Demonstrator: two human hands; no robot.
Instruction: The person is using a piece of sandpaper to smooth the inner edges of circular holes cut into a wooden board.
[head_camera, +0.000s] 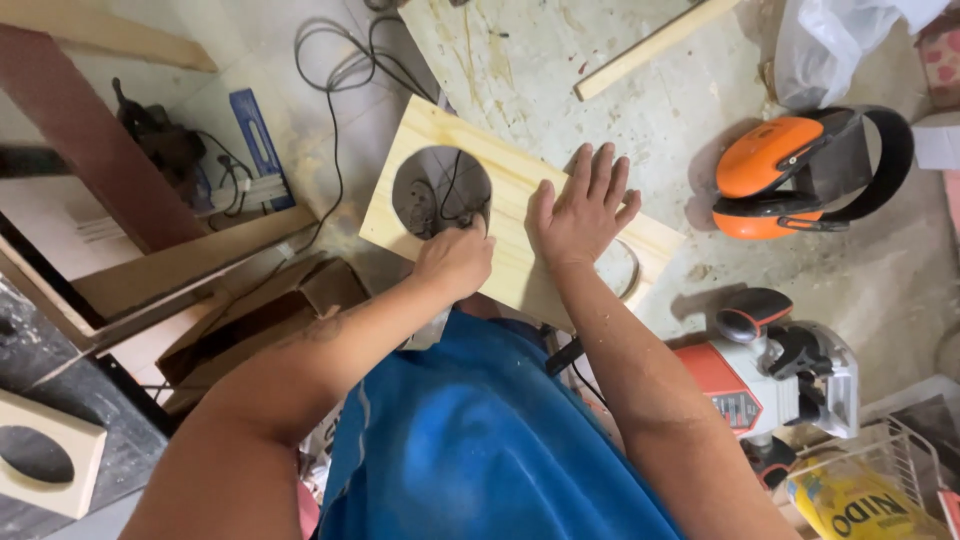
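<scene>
- Two bare hands work on one pine board (520, 215), which lies on a dusty workbench (620, 90) with its near-left end overhanging the bench edge.
- One round hole (441, 190) is cut through the board near its overhanging end; cables on the floor show through it.
- Left hand (455, 260) is curled closed at the hole's lower rim, fingers tucked under or against the edge; whether they pinch something small, such as sandpaper, cannot be told.
- Right hand (583, 210) lies flat on the board just beside the left hand, fingers spread open and pressing down, gripping nothing.
- Judged from its look, the board is stiff, fairly light softwood with a dry, unslippery face; the wood left around the hole looks thinner and more likely to crack, so the solid middle and long edges seem the safer places to hold.
- Orange ear defenders (800, 175) rest on the bench to the right, well apart from the hands.
- An orange and grey power tool (775, 375) sits lower right, partly cut off by the right forearm.
- A second curved cut (628, 270) near the board's right end is mostly hidden behind the right wrist.
- A small panel with a round hole (45, 455) lies at lower left, cut by the frame edge.
</scene>
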